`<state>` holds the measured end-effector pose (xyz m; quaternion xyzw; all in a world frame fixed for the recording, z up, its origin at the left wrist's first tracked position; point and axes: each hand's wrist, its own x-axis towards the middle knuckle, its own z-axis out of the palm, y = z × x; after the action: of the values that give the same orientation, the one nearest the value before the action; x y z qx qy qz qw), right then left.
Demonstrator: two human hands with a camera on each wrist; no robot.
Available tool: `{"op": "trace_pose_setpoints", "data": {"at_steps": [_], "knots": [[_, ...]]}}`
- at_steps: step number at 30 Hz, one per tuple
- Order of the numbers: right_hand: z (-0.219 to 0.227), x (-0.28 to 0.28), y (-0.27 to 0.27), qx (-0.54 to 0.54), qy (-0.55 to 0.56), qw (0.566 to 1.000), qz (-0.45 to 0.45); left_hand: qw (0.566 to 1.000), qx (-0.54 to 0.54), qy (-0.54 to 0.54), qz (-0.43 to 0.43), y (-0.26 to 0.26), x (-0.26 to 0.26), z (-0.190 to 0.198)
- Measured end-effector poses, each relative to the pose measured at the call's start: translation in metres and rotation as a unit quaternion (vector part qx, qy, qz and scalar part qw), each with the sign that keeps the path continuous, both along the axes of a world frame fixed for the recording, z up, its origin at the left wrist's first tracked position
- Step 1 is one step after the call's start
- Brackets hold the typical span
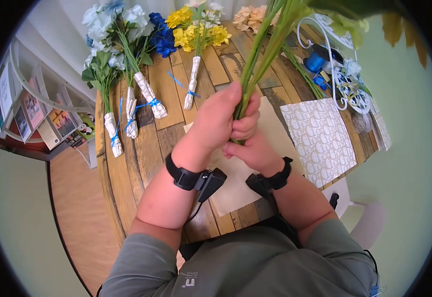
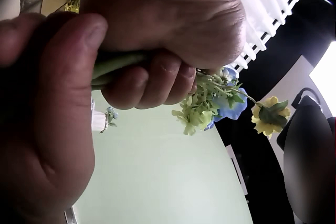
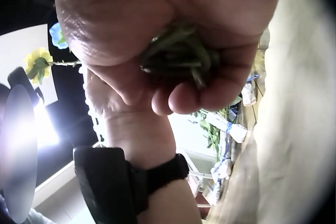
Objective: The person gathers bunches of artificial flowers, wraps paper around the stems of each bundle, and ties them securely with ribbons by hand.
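Observation:
A bundle of green flower stems (image 1: 263, 54) rises from both hands in the head view. My left hand (image 1: 216, 116) grips it higher up, fingers curled round the stems. Just below, my right hand (image 1: 258, 153) closes round the lower part, touching or nearly touching the left. The right wrist view shows cut stem ends (image 3: 181, 58) inside the curled right hand (image 3: 210, 8). In the left wrist view, green and blue blooms (image 2: 202, 108) and a yellow flower (image 2: 270, 116) extend beyond my left hand (image 2: 168, 24). Brown paper (image 1: 240, 193) lies under the hands.
Wrapped bouquets with blue ties (image 1: 151, 99) lie at the left and back of the wooden table (image 1: 164, 143). Patterned paper (image 1: 320, 141) is on the right. Behind it are a blue ribbon spool (image 1: 317, 59) and a white metal stand (image 1: 332, 74). A magazine rack (image 1: 47, 106) stands left.

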<state>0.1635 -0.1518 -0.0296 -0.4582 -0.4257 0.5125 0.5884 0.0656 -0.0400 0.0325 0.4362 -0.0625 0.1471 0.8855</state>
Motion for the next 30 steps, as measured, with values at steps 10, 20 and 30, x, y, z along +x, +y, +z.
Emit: {"op": "trace_pose_setpoints", "data": {"at_steps": [10, 20, 30], "knots": [[0.0, -0.009, 0.0, 0.052, -0.069, 0.995, -0.045, 0.998, -0.006, -0.057, 0.022, 0.0, -0.001, -0.001], [0.001, -0.005, 0.001, 0.022, -0.16, 0.984, -0.071, 0.952, 0.147, 0.066, 0.261, -0.016, -0.008, 0.002], [-0.005, 0.007, 0.012, 0.033, -0.141, 0.967, -0.209, 0.6, 0.463, 0.526, 0.387, -0.013, -0.099, -0.076]]}}
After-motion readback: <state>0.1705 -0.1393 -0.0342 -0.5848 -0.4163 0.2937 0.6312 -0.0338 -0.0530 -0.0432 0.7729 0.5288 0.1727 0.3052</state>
